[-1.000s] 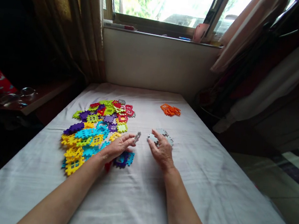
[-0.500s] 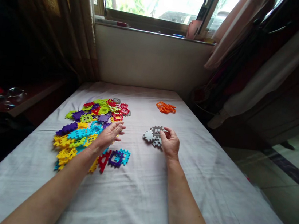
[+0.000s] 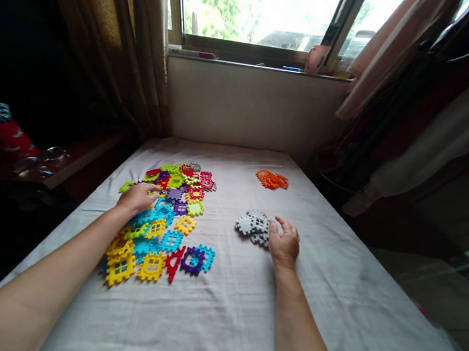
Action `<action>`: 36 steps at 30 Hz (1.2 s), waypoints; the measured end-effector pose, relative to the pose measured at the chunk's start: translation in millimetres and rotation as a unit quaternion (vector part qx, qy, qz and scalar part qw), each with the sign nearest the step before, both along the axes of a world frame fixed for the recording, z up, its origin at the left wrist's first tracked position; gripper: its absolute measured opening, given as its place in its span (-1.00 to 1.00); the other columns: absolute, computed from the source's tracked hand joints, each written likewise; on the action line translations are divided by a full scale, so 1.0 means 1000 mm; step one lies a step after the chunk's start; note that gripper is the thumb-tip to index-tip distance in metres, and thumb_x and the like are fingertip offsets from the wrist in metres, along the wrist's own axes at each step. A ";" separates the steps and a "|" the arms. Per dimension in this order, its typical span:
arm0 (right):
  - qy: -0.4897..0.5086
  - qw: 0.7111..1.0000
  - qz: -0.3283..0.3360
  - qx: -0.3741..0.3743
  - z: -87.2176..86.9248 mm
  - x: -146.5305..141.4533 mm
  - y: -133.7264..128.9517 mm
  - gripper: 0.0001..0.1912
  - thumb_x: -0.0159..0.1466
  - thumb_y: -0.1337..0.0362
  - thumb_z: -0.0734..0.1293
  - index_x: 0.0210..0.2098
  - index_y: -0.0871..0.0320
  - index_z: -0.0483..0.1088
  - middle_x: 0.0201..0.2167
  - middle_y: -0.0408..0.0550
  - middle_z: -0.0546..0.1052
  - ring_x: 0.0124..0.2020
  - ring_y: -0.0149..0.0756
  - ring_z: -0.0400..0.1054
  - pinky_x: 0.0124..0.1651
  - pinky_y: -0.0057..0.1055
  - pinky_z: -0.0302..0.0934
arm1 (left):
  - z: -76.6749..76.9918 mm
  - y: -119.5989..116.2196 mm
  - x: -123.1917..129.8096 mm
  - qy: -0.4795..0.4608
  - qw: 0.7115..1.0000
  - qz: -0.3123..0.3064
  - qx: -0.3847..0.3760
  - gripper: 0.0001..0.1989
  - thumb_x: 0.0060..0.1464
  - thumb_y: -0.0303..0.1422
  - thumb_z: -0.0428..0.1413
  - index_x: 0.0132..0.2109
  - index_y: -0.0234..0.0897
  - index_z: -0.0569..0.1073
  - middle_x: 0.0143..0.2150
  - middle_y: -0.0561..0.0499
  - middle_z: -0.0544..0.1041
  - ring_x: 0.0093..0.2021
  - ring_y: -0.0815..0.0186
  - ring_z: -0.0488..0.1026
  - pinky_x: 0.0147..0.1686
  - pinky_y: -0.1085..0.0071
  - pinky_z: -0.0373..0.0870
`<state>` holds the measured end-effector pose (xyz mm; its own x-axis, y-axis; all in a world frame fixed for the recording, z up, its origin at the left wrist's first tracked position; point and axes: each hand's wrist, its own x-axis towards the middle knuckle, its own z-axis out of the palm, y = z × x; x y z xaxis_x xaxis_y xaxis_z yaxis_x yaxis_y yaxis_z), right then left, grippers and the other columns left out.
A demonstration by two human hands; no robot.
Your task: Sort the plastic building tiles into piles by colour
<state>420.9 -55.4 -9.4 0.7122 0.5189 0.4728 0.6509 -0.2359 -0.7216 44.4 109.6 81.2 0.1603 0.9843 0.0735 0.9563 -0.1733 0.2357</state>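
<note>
A mixed heap of toothed plastic building tiles in yellow, blue, green, purple and red spreads over the left half of the sheet, with a yellow window tile (image 3: pixel 151 266) at its near edge. My left hand (image 3: pixel 138 198) is over the heap's left side, fingers stretched out to the right and holding nothing that I can see. Beside a small pile of grey tiles (image 3: pixel 249 224) rests my right hand (image 3: pixel 283 244), thumb and fingers apart and nothing gripped. A grey window tile (image 3: pixel 260 223) lies on top of that pile, close to the thumb.
Farther back on the right is a pile of orange tiles (image 3: pixel 272 180). A white sheet (image 3: pixel 215 322) covers the surface under everything. Beyond it stand a low wall and a window sill with a pink cup (image 3: pixel 316 58). Glasses (image 3: pixel 44 159) lie on a dark side table.
My right hand has let go of the grey window tile onto the grey pile. My left hand has moved left, over the mixed heap. The view has shifted slightly.
</note>
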 end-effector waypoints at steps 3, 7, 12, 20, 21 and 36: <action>0.013 1.000 0.007 0.011 -0.004 0.002 0.001 -0.60 0.21 0.07 0.21 -0.20 0.17 0.56 -0.15 0.14 0.53 -0.08 -0.06 0.38 0.07 -0.14 0.24 | -0.004 0.003 0.014 0.038 0.999 -0.028 0.015 -0.58 0.02 -0.22 0.09 0.04 -0.07 0.56 0.11 -0.07 0.54 0.09 0.02 0.43 0.04 0.22 0.32; 0.023 1.000 0.010 0.019 -0.006 0.004 0.002 -0.61 0.22 0.10 0.20 -0.21 0.20 0.56 -0.09 0.18 0.50 0.00 -0.04 0.35 0.13 -0.12 0.21 | -0.007 0.011 0.026 0.094 0.995 -0.040 0.012 -0.55 -0.02 -0.24 0.11 0.05 -0.09 0.55 0.14 -0.13 0.50 0.14 -0.07 0.38 0.11 0.11 0.26; 0.027 0.999 0.012 0.019 -0.008 0.007 0.004 -0.65 0.22 0.15 0.22 -0.21 0.18 0.56 -0.07 0.15 0.50 0.03 -0.08 0.36 0.15 -0.14 0.21 | -0.003 0.015 0.029 0.133 0.990 -0.048 -0.011 -0.66 -0.06 -0.17 0.14 -0.11 -0.09 0.60 0.06 -0.12 0.55 0.08 -0.06 0.43 0.03 0.16 0.30; 0.022 0.999 0.019 0.028 -0.010 0.008 0.004 -0.68 0.19 0.18 0.24 -0.22 0.17 0.55 -0.07 0.15 0.51 0.01 -0.09 0.37 0.15 -0.13 0.22 | 0.015 0.008 0.021 0.126 0.991 -0.042 -0.024 -0.66 0.08 -0.10 0.00 -0.16 -0.10 0.58 -0.11 -0.09 0.62 -0.06 0.03 0.50 -0.16 0.27 0.31; 0.020 0.999 0.019 0.030 -0.010 0.008 0.005 -0.68 0.18 0.19 0.24 -0.22 0.17 0.55 -0.07 0.15 0.51 0.01 -0.09 0.37 0.15 -0.12 0.22 | 0.019 0.008 0.018 0.125 0.991 -0.039 -0.024 -0.64 0.10 -0.09 -0.02 -0.15 -0.10 0.57 -0.12 -0.07 0.62 -0.10 0.05 0.51 -0.20 0.29 0.30; -0.054 0.989 0.129 0.053 0.031 -0.040 -0.007 -0.67 0.27 0.15 0.21 -0.17 0.16 0.54 -0.23 0.08 0.61 -0.16 -0.14 0.46 0.03 -0.20 0.31 | -0.004 -0.087 0.077 -0.362 0.903 -0.127 -0.193 -0.57 -0.20 0.04 0.18 -0.36 -0.25 0.55 -0.43 0.01 0.55 -0.40 0.29 0.42 -0.36 0.38 0.35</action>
<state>381.1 -62.1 21.2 0.5050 0.6194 0.6010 0.7545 0.0214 -0.6560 121.2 23.1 77.2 0.4329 0.8968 -0.0918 0.4681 -0.1366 0.8730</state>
